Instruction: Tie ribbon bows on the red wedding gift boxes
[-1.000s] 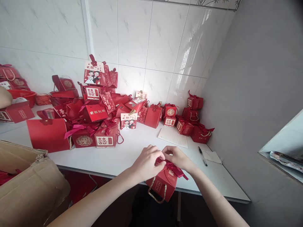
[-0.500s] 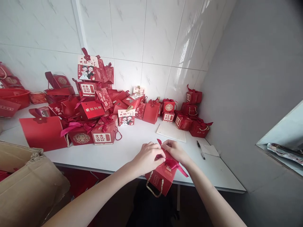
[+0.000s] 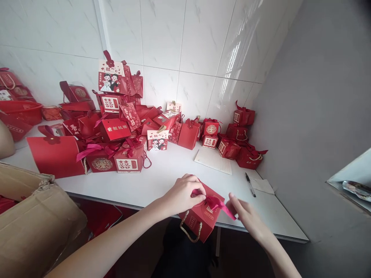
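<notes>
A red gift box [image 3: 205, 226] with a gold rope handle [image 3: 185, 231] sits tilted at the table's front edge, partly overhanging it. A magenta ribbon [image 3: 215, 202] is gathered on its top. My left hand [image 3: 188, 195] pinches the ribbon between thumb and fingers near its knot; part of the ribbon is hidden there. Just right of the box is my right hand [image 3: 246, 212], slightly blurred, its thumb and fingers apart beside the ribbon's loose tail.
Red gift boxes and bags [image 3: 116, 129] are piled along the wall, with smaller stacks [image 3: 243, 133] at the right corner. On the white table [image 3: 162, 173] lie a notepad [image 3: 213, 161], a black pen [image 3: 250, 184] and paper [image 3: 263, 185]. A cardboard box [image 3: 34, 220] stands front left.
My right hand has left the ribbon at the box's far side and moved right and toward me, to the loose tail. My left hand keeps its pinch. The view has shifted slightly.
</notes>
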`<move>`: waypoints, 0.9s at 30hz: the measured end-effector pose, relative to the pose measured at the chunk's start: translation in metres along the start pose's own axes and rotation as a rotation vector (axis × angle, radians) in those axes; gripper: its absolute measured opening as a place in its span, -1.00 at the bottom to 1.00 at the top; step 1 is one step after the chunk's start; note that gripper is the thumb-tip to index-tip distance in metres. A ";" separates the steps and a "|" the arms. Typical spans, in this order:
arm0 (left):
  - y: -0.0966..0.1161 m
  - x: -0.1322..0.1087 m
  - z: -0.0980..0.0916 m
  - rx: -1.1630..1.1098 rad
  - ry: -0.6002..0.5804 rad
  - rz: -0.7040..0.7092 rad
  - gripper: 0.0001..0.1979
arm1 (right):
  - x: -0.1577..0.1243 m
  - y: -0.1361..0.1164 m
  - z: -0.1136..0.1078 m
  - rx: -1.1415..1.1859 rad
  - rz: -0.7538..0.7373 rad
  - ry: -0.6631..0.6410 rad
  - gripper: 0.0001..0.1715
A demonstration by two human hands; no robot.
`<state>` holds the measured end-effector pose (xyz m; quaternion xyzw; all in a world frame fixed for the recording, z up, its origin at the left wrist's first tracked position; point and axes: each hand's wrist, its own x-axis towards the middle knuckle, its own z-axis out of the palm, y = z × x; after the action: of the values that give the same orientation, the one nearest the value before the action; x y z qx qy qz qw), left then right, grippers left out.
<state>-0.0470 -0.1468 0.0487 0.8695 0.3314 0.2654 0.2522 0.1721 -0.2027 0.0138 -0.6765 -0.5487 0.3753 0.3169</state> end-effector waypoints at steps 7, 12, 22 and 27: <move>-0.002 0.000 0.001 -0.033 0.008 0.031 -0.90 | -0.021 -0.012 0.005 0.122 -0.147 0.000 -0.41; -0.001 -0.001 -0.002 -0.063 -0.029 0.035 -0.92 | 0.009 -0.022 -0.003 0.218 -0.210 0.028 -0.49; 0.000 0.001 -0.005 -0.062 -0.068 0.026 -0.95 | 0.046 -0.007 0.021 0.660 0.009 -0.347 -0.52; 0.000 0.001 -0.005 -0.068 -0.066 0.026 -0.94 | 0.047 -0.003 0.029 0.617 0.051 -0.315 -0.48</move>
<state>-0.0494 -0.1453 0.0527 0.8730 0.3026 0.2509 0.2887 0.1517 -0.1555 -0.0061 -0.4962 -0.4347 0.6309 0.4084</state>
